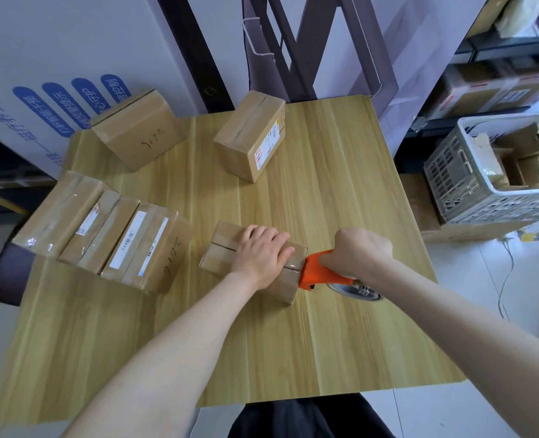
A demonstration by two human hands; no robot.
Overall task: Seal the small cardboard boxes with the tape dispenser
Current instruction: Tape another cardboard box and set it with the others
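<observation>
Wooden table (325, 200): taped boxes (104, 229) left, crate (470, 184) right.

A person's left hand (263, 252) presses flat on a small cardboard box (220, 251) at the middle of a wooden table (325, 327); the right hand (361, 251) grips the handle of an orange tape dispenser (320, 271), its head against the box's right end, where clear tape shows; three taped boxes (104, 229) lie side by side at the left; a labelled box (251, 135) and a box marked by hand (137, 128) stand at the far side; a grey plastic crate (470, 191) sits off to the right.
</observation>
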